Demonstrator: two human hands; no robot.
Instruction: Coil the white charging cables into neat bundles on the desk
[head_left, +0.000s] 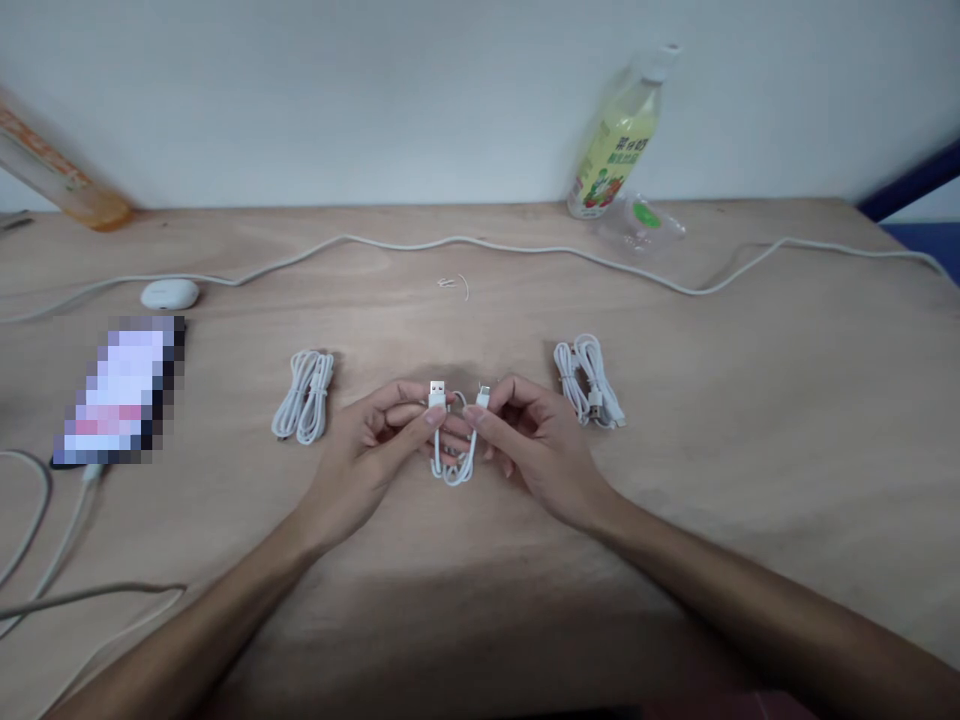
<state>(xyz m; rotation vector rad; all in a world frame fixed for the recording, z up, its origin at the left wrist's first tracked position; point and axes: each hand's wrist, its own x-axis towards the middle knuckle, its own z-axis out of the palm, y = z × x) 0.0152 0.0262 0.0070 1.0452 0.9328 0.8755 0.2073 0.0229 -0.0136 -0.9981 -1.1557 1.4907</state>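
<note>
Both my hands meet at the middle of the wooden table (pixel 480 580), pinching one folded white USB cable (pixel 453 468). My left hand (pixel 375 445) grips the side with the large USB plug pointing up. My right hand (pixel 525 440) grips the side with the small plug. The cable's loops hang down between my fingers. A coiled white cable (pixel 304 397) lies to the left of my hands. Another coiled white cable (pixel 589 382) lies to the right.
A phone (pixel 120 390) with a cord plugged in lies at the left, a white earbud case (pixel 170 294) behind it. A long white cord (pixel 450 243) runs across the back. A yellow-green drink bottle (pixel 619 135) stands at the wall, an orange bottle (pixel 52 165) leans far left.
</note>
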